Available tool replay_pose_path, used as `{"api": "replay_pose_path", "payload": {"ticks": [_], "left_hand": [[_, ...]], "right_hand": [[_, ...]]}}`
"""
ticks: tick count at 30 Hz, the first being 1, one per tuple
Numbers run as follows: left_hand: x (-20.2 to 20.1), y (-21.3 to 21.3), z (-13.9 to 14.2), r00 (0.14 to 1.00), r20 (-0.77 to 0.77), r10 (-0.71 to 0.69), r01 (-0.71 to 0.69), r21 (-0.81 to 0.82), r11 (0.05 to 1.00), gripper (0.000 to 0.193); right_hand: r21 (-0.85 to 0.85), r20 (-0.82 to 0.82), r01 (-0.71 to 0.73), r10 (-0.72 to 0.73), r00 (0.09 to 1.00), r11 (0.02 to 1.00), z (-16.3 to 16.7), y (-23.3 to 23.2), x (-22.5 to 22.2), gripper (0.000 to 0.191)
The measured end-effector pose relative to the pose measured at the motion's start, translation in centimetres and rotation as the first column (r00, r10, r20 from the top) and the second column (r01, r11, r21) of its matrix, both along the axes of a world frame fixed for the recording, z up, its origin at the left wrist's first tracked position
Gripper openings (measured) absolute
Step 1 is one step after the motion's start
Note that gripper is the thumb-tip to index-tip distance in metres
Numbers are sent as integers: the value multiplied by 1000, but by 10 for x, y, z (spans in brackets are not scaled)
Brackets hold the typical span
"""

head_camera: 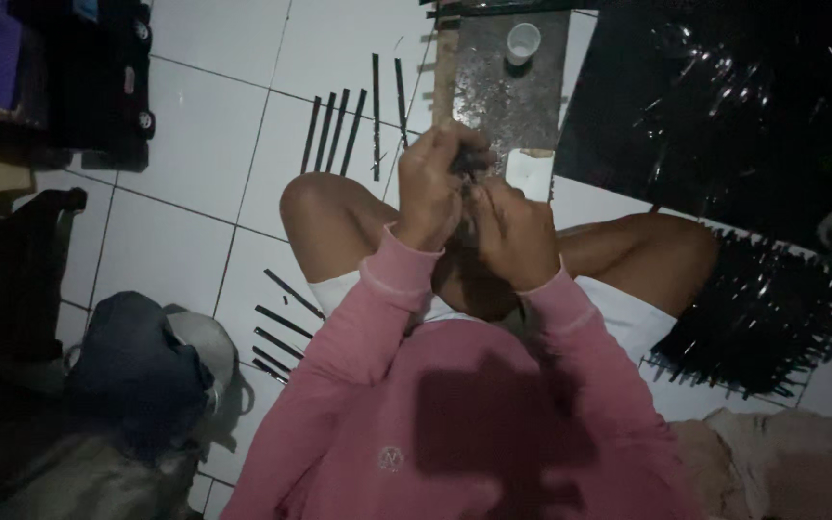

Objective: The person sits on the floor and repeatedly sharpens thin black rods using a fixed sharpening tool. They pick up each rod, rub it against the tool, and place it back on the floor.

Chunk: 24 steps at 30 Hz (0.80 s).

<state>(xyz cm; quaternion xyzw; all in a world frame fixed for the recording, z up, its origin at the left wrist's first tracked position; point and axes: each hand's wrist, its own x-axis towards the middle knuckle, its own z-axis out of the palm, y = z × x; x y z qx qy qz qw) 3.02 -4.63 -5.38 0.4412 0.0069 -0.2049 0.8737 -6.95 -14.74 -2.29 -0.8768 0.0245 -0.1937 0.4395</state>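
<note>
Hands are raised together above the knees: left hand (432, 188) and right hand (512, 231) are clamped on a small dark object (467, 166), its shape indistinct. Thin black strips (339, 130) lie far left on the white tiled floor (204, 144).

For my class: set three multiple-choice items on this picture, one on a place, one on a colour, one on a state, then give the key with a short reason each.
1. Where does the white cup stand?
A. on the dark board ahead of the knees
B. on the grey bag
C. on the person's lap

2. What colour are the sleeves?
A. green
B. pink
C. yellow

3. How are the left hand and right hand placed?
A. flat on the floor
B. far apart
C. raised close together on a small dark thing

Key: 1 A, the cup sits on the board at the top; 2 B, both sleeves are pink; 3 C, the hands meet above the knees, fingers closed on the dark thing.
</note>
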Motion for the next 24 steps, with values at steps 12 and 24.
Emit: {"api": "replay_pose_path", "payload": {"ticks": [12, 24], "left_hand": [[70, 37, 4, 953, 49, 298, -297, -31, 954, 34], [94, 68, 55, 878, 190, 439, -397, -225, 890, 42]], "right_hand": [[29, -191, 1, 4, 982, 1000, 5, 10, -80, 13], [-244, -221, 36, -92, 971, 969, -38, -15, -144, 8]]}}
